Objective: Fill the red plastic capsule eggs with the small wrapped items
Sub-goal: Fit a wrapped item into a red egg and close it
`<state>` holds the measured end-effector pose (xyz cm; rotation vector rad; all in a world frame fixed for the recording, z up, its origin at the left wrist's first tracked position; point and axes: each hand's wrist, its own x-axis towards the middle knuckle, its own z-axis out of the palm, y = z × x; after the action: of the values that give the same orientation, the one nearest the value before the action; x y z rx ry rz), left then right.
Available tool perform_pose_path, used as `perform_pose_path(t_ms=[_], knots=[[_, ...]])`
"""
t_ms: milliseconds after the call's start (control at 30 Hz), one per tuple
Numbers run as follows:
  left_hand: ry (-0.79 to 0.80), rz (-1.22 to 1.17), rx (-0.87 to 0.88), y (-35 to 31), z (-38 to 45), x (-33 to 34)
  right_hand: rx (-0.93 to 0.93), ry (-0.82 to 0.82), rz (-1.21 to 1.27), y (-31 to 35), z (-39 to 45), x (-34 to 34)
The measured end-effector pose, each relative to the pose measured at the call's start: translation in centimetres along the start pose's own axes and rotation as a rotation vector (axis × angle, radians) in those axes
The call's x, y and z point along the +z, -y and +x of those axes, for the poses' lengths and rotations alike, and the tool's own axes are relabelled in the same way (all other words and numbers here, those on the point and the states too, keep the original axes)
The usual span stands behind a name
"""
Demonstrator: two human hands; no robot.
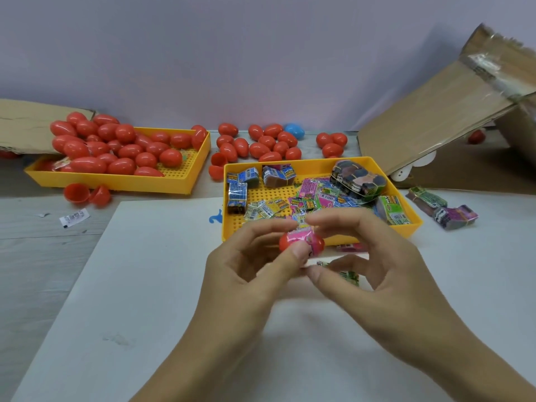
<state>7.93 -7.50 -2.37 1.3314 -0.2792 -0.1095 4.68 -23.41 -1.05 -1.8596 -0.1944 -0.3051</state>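
My left hand grips a red egg half at the middle of the view, thumb on its front. A pink wrapped item sticks out of that half. My right hand curls beside it, its index fingertip on the pink wrapper's top and its thumb underneath. Under the right hand a green wrapped item lies on the white sheet. Just behind the hands, a yellow tray holds several small wrapped items. At the left, another yellow tray is heaped with red eggs.
Loose red eggs and one blue egg lie by the wall. Two open red halves sit in front of the left tray. Cardboard boxes stand at the right and far left. Bundled packets lie right of the tray.
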Motion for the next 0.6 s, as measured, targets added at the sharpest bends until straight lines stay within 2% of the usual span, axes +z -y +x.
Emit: perform_pose_path(t_ms=[67,133,233,333,467,600], knots=[[-0.011,0.025,0.079,0.14,0.12,-0.23,0.144,-0.022,0.195,0.29,0.3,-0.27],[0.043,0.062,0.158,0.06,0.2,-0.43,0.257,0.016,0.302,0.53,0.53,-0.37],[0.178,0.17,0.282,-0.06,-0.04,-0.49,0.213,0.062,0.248,0.49,0.36,-0.08],[0.176,0.157,0.222,-0.15,-0.22,-0.47,0.086,-0.011,0.173,0.44,0.11,0.01],[0.062,-0.021,-0.005,-0.56,-0.05,-0.29,-0.056,0.008,0.004,0.0,0.01,0.13],[0.01,-0.021,0.036,-0.5,0.26,-0.47,-0.056,0.071,0.086,0.01,0.06,-0.02]])
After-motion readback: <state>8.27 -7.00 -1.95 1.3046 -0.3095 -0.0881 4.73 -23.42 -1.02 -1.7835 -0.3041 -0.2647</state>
